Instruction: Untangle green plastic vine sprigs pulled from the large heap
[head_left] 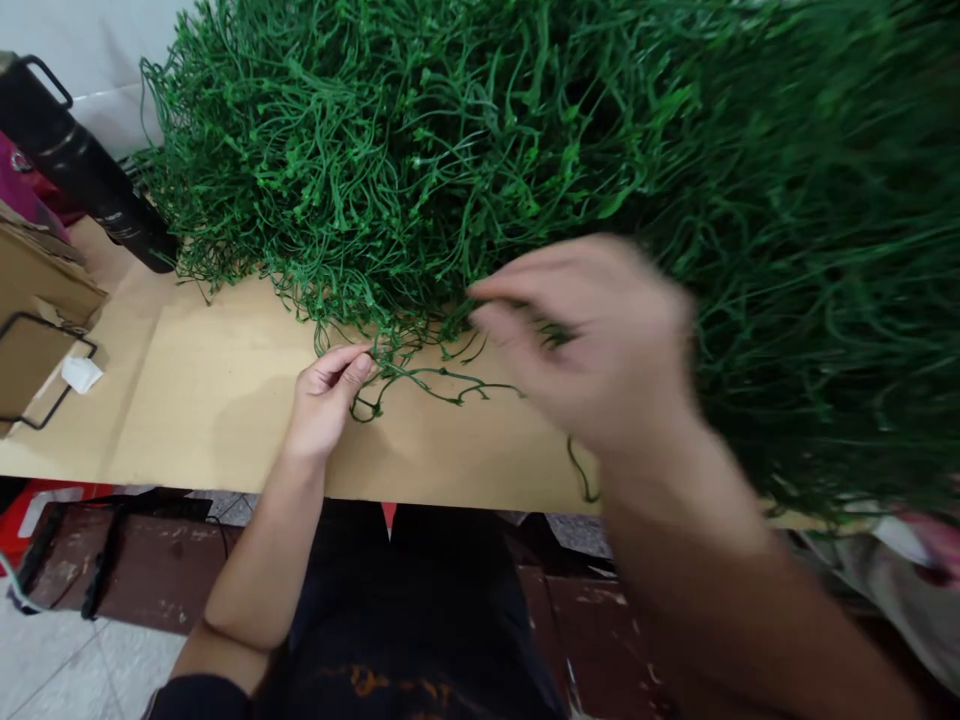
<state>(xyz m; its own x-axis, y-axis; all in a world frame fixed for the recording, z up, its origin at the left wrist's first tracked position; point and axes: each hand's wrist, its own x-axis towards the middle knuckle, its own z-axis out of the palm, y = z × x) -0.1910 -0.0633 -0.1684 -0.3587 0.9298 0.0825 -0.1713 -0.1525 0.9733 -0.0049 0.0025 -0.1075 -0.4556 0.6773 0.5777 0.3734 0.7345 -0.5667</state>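
Note:
A large heap of thin green plastic stems [420,150] with small knobby tips fills the far side and right of the cardboard-covered table [202,400]. My left hand [330,395] pinches a green stem between thumb and forefinger at the heap's near edge. From there a loose branching strand [442,372] trails right over the cardboard. My right hand [585,335], smeared by motion, is raised in front of the heap, thumb and forefinger near each other; whether anything is between them is too blurred to tell.
A black bottle [112,190] leans at the far left. Below it are a cardboard box [37,290], a black wire frame [56,412] and a white scrap [81,373]. One stem [581,472] lies by the table's front edge.

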